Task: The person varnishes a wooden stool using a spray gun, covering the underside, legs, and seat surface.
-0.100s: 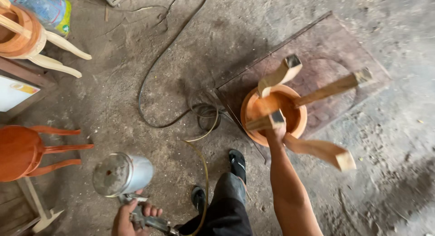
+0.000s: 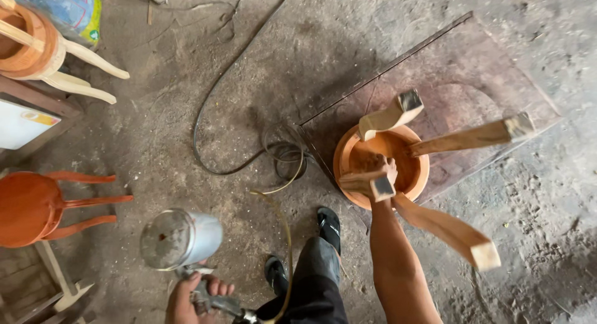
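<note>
Stool upside down on the dark flat board, same spot as a moment ago; nothing has really moved, so the work sits at the same step. The right hand is closed around one leg, near the round orange seat. The four legs are bare pale wood, curved, with square ends. Left of the stool and lower, the left hand grips a spray gun with a shiny metal cup. A thin black hose curls over the dusty grey floor beside the stool.
</note>
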